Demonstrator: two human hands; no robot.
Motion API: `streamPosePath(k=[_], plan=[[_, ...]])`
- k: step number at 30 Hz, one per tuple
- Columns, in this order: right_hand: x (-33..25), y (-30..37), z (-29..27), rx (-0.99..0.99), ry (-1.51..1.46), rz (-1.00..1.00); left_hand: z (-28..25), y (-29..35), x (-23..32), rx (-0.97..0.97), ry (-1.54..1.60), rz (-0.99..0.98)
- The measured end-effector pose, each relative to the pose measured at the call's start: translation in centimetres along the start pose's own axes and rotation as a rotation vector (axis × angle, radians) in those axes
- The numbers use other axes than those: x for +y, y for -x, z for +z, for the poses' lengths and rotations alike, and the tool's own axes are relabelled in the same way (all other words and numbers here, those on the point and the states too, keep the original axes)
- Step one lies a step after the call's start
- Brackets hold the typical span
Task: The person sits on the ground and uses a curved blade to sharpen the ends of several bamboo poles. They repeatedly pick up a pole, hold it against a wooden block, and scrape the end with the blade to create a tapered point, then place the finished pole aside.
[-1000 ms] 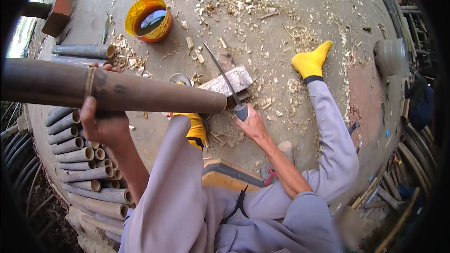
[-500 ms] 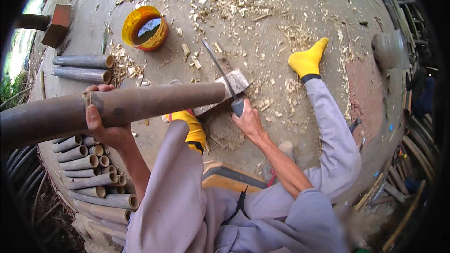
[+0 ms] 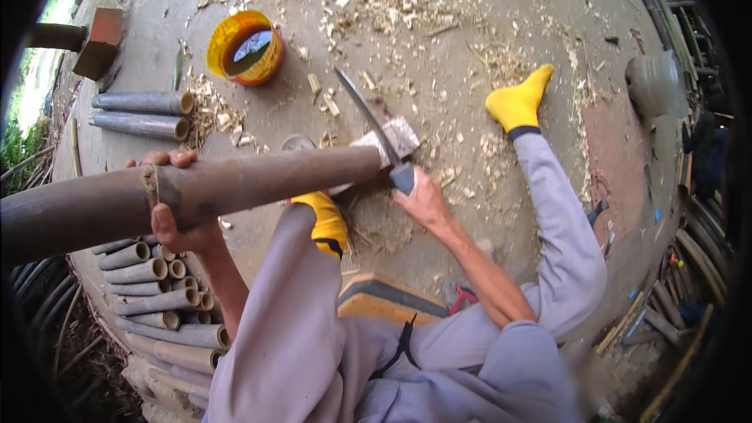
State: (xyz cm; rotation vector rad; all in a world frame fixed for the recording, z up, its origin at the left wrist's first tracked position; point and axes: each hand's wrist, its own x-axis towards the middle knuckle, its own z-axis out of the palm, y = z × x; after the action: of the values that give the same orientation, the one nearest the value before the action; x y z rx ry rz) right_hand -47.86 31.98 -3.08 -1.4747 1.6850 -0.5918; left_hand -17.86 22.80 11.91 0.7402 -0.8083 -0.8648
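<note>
A thick brown bamboo pole runs from the left rim toward the middle, its far end by a pale wooden block on the ground. My left hand is wrapped around the pole near a joint, thumb on the near side and fingertips over the far side. In my right hand is the grey handle of a long-bladed knife. Its blade points up and left, crossing the block just past the pole's cut end. Whether the edge touches the bamboo, I cannot tell.
Cut bamboo pieces are stacked left of my legs, and two more lengths lie farther off. An orange-yellow bucket holds dark liquid. Wood chips litter the ground. A brick and a translucent container stand at the sides.
My left hand and the gripped part of the pole have come slightly nearer and to the right. The knife has turned a little, so more of its blade's flat shows.
</note>
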Motion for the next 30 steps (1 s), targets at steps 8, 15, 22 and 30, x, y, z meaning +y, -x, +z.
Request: streamPosePath(k=[8, 15, 22, 30], plan=[[-1.5, 0.4, -0.1, 0.055, -0.148, -0.036, -1.4, -0.1, 0.7, -0.032, -0.074, 0.0], [-2.2, -0.4, -1.8, -0.059, -0.023, 0.109, 2.4, -1.4, 2.1, 0.378, -0.158, -0.149], [-6.9, 0.0, -3.1, 0.225, -0.387, -0.22, 0.2, -0.7, 0.8, 0.244, -0.165, -0.074], [-3.9, -0.8, -3.3, 0.01, -0.093, -0.029, -0.5, 0.0, 1.2, 0.249, -0.163, -0.004]])
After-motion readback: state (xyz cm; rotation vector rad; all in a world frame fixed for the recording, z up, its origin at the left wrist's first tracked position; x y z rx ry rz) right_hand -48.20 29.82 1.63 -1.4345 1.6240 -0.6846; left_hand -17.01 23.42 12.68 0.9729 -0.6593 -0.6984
